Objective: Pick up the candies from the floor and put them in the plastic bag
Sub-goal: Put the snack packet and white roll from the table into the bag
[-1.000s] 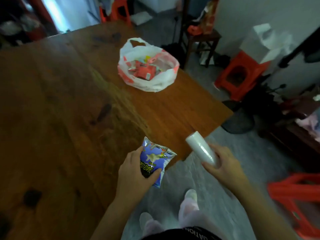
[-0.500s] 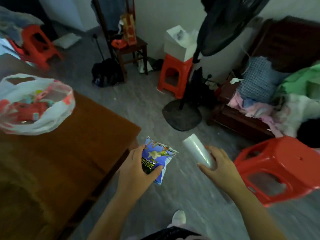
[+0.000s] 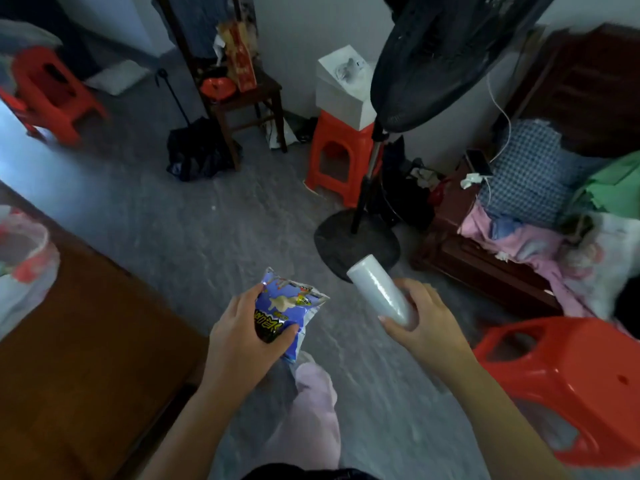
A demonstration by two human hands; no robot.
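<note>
My left hand [image 3: 242, 336] grips a blue candy packet [image 3: 289, 308] with yellow lettering, held over the grey floor beside the table corner. My right hand [image 3: 424, 320] holds a white cylindrical roll [image 3: 379, 294] that points up and to the left. The white plastic bag [image 3: 24, 268] with red print sits on the brown wooden table [image 3: 86, 368] at the far left edge of the view, partly cut off, with red items inside. No loose candies show on the floor.
A black pedestal fan [image 3: 356, 247] stands just ahead of my hands. Red plastic stools sit at lower right [image 3: 568, 382], centre back [image 3: 337, 157] and upper left [image 3: 52, 95]. A wooden chair [image 3: 239, 95] and a cluttered bench with clothes [image 3: 512, 233] line the wall.
The view has swung right, away from the table; the plastic bag slid to the left edge. Both hands keep their grip on the packet and the roll.
</note>
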